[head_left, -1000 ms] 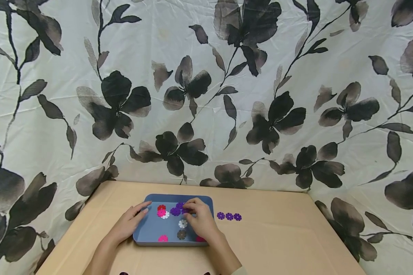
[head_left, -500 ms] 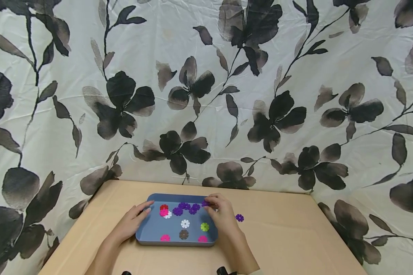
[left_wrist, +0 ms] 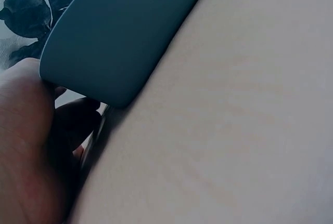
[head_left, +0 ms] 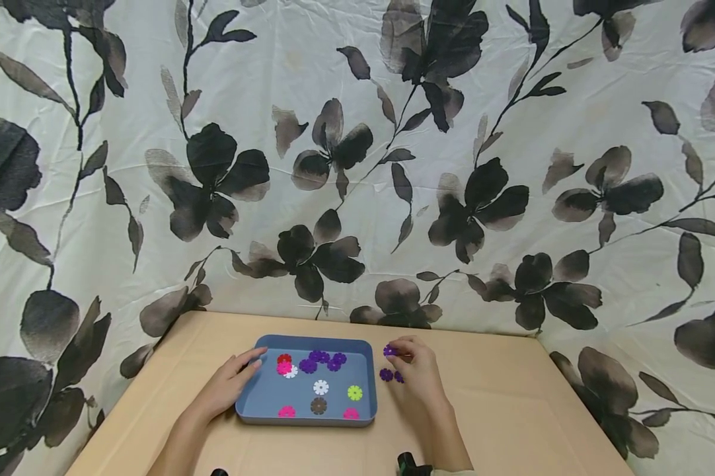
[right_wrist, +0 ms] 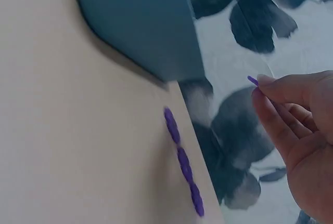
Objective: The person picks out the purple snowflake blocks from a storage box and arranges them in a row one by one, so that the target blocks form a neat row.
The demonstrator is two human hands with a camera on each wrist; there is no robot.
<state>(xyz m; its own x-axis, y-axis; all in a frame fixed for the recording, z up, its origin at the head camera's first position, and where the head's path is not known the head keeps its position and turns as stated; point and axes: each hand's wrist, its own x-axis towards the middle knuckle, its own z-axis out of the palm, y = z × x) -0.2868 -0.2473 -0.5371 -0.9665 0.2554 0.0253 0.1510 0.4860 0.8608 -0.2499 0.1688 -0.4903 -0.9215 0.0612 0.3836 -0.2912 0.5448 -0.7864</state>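
Observation:
A shallow blue-grey tray lies on the table with small flower-shaped pieces in it. My left hand holds the tray at its left rim; in the left wrist view some of its fingers lie in shadow outside the wall. To the right of the tray, my right hand pinches a purple flower-shaped piece between thumb and fingertips. The right wrist view shows this piece edge-on and raised. Below it, a row of purple flower-shaped pieces lies on the table, partly hidden by the hand in the head view.
Inside the tray are a purple cluster, a red piece, white, brown, green and pink pieces. The tan table meets a floral cloth at its back edge.
My right hand has moved right, from inside the tray out over the row on the table, carrying a purple flower-shaped piece. The left hand stays at the tray's left rim.

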